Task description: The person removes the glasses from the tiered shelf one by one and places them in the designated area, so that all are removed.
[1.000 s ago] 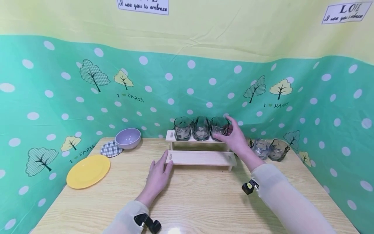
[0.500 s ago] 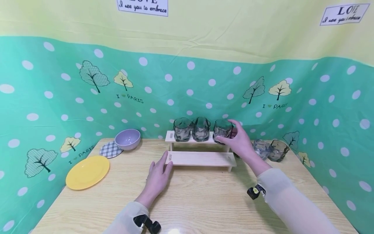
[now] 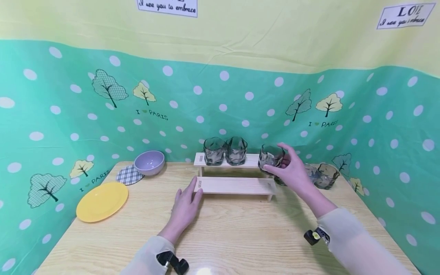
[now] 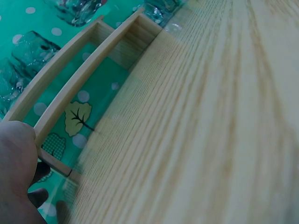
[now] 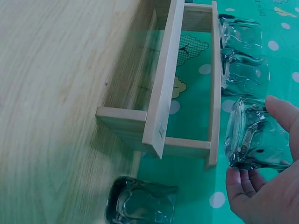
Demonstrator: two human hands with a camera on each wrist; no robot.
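Observation:
My right hand (image 3: pixel 292 170) holds a smoky glass tumbler (image 3: pixel 269 157) between thumb and fingers, at the right end of the upper shelf. In the right wrist view the tumbler (image 5: pixel 254 135) sits beyond the shelf edge, with fingers under its side. Two matching tumblers, the left one (image 3: pixel 214 151) and the middle one (image 3: pixel 236 151), stand side by side on the upper tier. My left hand (image 3: pixel 185 206) grips the left end of the two-tier wooden rack (image 3: pixel 237 186), thumb at the lower shelf's front corner. Its thumb (image 4: pixel 18 135) shows there in the left wrist view.
More glasses, one amber-tinted (image 3: pixel 326 176), stand on the table right of the rack; another glass (image 5: pixel 142 200) is close by the rack's right end. At the left are a purple bowl (image 3: pixel 149 163), a checked round mat (image 3: pixel 128 175) and a yellow plate (image 3: pixel 102 202).
My right hand has moved the third tumbler rightward, away from the other two, toward the end of the upper shelf. The left hand has stayed at the rack.

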